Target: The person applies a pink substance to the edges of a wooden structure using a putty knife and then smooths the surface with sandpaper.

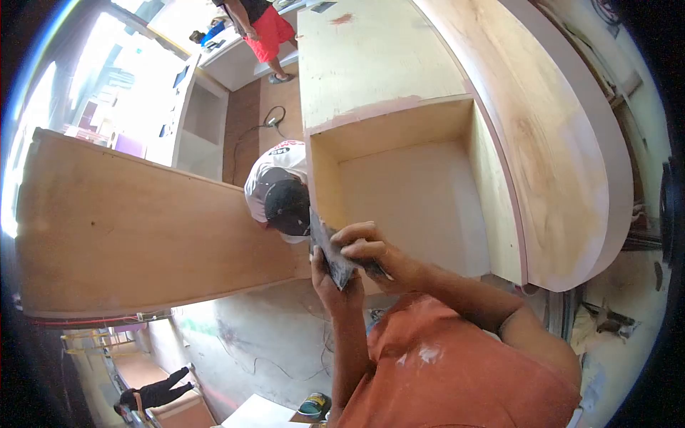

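Observation:
A grey, dusty sheet, which looks like folded sandpaper, is held up between my hands near the front edge of a wooden box-shaped compartment. My left hand grips its lower end, with the thumb up along one side. Bent fingers of my right hand press on the sheet's face from the other side. Something dark shows under the right palm, too small to make out. Pale powder marks my orange shirt.
A person in a dark cap is crouched right beyond my hands, beside a long wooden panel. Another person in red shorts stands farther back. A cable lies on the floor. A can stands at the bottom.

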`<state>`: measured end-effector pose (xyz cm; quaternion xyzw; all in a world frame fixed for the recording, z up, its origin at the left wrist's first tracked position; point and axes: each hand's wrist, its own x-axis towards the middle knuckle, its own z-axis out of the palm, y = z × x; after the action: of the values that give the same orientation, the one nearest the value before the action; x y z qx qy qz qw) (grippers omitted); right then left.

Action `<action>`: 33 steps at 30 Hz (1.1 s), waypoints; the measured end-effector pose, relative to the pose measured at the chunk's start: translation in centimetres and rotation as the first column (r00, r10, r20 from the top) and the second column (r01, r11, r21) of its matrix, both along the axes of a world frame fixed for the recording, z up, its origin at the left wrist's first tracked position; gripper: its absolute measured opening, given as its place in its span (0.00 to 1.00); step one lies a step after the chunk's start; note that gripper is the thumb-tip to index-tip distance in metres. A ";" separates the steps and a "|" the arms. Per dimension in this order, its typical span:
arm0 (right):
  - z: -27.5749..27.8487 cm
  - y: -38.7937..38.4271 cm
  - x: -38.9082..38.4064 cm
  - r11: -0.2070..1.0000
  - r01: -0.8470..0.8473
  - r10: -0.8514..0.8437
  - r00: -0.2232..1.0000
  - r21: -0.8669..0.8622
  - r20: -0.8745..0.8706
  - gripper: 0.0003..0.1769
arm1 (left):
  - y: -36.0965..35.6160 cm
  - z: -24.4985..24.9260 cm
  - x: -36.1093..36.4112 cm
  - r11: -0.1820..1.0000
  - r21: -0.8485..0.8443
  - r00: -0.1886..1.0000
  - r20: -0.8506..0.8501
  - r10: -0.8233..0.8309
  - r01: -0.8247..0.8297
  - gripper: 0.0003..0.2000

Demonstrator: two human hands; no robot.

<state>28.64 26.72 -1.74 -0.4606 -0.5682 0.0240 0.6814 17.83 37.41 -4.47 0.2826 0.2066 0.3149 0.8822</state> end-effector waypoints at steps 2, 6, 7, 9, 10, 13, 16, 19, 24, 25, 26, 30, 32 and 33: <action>-5.3 1.3 -0.2 0.975 0.144 -0.167 0.978 -0.171 -0.126 0.26 | -1.2 3.3 0.7 0.997 0.067 0.987 -0.158 -0.022 0.033 0.15; -15.4 0.4 8.0 0.763 0.554 -0.497 0.833 -0.335 0.245 0.20 | -3.3 4.6 -0.4 0.954 0.259 0.916 -0.400 -0.037 0.152 0.23; -20.3 1.2 12.1 0.603 0.715 -0.732 0.672 -0.353 0.110 0.21 | -3.5 4.3 -1.0 0.950 0.277 0.913 -0.408 -0.019 0.143 0.24; -17.8 1.9 16.9 0.152 0.900 -0.987 0.118 -0.409 -0.107 0.22 | -2.9 2.3 -1.9 0.965 0.208 0.931 -0.355 -0.078 0.160 0.24; -17.4 2.2 19.0 0.061 0.933 -0.986 0.001 -0.355 -0.167 0.22 | -3.0 1.9 -2.1 0.978 0.139 0.950 -0.292 -0.110 0.155 0.24; -17.1 5.2 22.2 -0.060 0.978 -0.981 -0.095 -0.201 -0.168 0.24 | -3.5 0.6 -3.2 0.986 0.052 0.970 -0.195 -0.147 0.160 0.25; -18.4 10.8 20.8 -0.006 0.995 -0.999 -0.011 -0.104 -0.046 0.29 | -3.8 0.1 -4.7 0.989 -0.019 0.973 -0.178 -0.150 0.149 0.25; -19.0 14.2 17.8 0.085 0.979 -0.992 0.100 -0.185 0.074 0.31 | -3.7 0.0 -5.4 0.995 -0.047 0.960 -0.261 -0.099 0.090 0.24; -18.8 12.6 14.5 0.215 0.879 -0.835 0.392 -0.426 0.386 0.29 | -3.0 0.7 -4.6 0.985 -0.128 0.967 -0.211 -0.143 0.118 0.22; -18.8 11.7 13.8 0.207 0.882 -0.835 0.385 -0.423 0.393 0.29 | -2.8 0.5 -4.6 0.983 -0.134 0.967 -0.206 -0.151 0.125 0.22; -18.4 10.6 13.0 0.246 0.798 -0.838 0.460 -0.550 0.292 0.28 | -2.6 0.2 -4.7 0.989 -0.099 0.955 -0.265 -0.132 0.109 0.22; -12.5 4.7 7.6 0.738 0.590 -0.667 0.709 -0.327 -0.227 0.24 | -2.6 0.6 -2.6 0.996 -0.084 0.940 -0.336 -0.063 0.037 0.20; -8.7 1.9 3.6 0.919 0.368 -0.395 0.866 -0.143 -0.308 0.22 | -1.7 -0.9 -2.0 0.974 -0.226 0.969 -0.237 -0.075 0.020 0.18; -7.5 0.4 1.9 0.961 0.270 -0.276 0.944 -0.057 -0.183 0.21 | -1.0 -1.5 -1.9 0.934 -0.357 0.985 -0.156 -0.069 0.009 0.17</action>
<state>30.51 27.16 -9.20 -0.5411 -0.4312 -0.0178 0.7218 15.96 36.37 -6.01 0.1483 0.3271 0.2302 0.9044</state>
